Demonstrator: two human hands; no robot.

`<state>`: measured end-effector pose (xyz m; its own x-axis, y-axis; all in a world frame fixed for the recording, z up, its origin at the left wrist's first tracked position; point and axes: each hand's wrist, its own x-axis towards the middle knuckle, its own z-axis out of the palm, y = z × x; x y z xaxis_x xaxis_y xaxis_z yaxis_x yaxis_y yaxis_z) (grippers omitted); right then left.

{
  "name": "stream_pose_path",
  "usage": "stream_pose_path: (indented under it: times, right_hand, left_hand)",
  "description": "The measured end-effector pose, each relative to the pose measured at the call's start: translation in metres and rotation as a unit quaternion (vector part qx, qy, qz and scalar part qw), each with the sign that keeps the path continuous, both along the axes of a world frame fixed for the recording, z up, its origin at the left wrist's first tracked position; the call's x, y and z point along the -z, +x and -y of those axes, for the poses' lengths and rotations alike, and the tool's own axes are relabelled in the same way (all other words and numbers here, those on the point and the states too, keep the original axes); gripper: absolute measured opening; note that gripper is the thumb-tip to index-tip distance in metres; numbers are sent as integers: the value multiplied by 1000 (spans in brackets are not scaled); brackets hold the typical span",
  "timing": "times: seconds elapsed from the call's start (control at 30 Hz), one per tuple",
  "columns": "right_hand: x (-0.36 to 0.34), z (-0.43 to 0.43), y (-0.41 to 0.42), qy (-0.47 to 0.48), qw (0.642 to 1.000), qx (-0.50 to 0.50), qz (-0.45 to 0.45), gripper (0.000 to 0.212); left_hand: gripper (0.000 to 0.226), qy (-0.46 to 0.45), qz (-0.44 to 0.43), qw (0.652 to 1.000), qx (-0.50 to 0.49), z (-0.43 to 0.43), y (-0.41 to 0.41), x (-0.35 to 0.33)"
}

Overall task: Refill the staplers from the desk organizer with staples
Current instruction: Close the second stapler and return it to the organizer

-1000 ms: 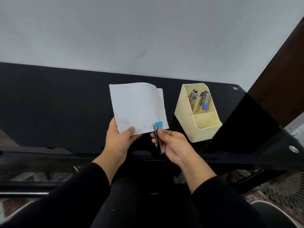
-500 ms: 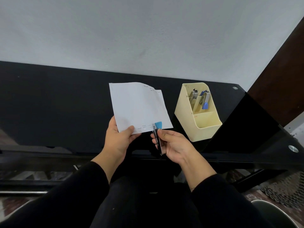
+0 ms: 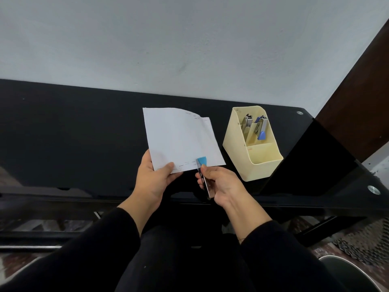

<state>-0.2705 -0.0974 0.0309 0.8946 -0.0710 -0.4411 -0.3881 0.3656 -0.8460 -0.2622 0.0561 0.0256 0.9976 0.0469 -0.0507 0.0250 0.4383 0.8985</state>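
Stapler in hand (image 3: 205, 178): slim metal body with a blue nose, held over the near edge of the desk (image 3: 73, 133), nose on the near edge of the paper (image 3: 181, 138).
Right fingers (image 3: 207, 170): curled round the stapler body, thumb pressed on top just behind the blue nose. The right hand (image 3: 221, 182) wraps the rear half.
Left fingers: thumb (image 3: 168, 166) on top of the sheet, the others beneath it, pinching the near left corner. The left hand (image 3: 155, 180) holds the sheet raised.
Paper condition: thin and limp, far edge curling. Short staple marks line the near edge and show at the far edge.
Handling, stapler: judged light, rigid and smooth-sided. Grip the body at mid-length and keep fingertips clear of the nose.
Handling, paper: judged to buckle easily. Support it close to the stapling point.
Desk organizer (image 3: 252, 165): cream plastic, right of the paper, standing on the desk.
Stored staplers (image 3: 261, 128): two, upright in the far compartments, one with a blue end. The near compartment's contents cannot be told.
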Motion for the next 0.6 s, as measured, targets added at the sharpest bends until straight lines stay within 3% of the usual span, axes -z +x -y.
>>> stream_pose_path:
  times: [0.3,0.6]
  right_hand:
    - [-5,11,-10,45,995,-84,8,34]
    - [-6,10,-12,42,996,-81,21,15]
  left_hand:
    - [45,-3,-3,1000,-5,-3,3,-1]
    - [46,-9,-2,1000,-1,1,3,-1]
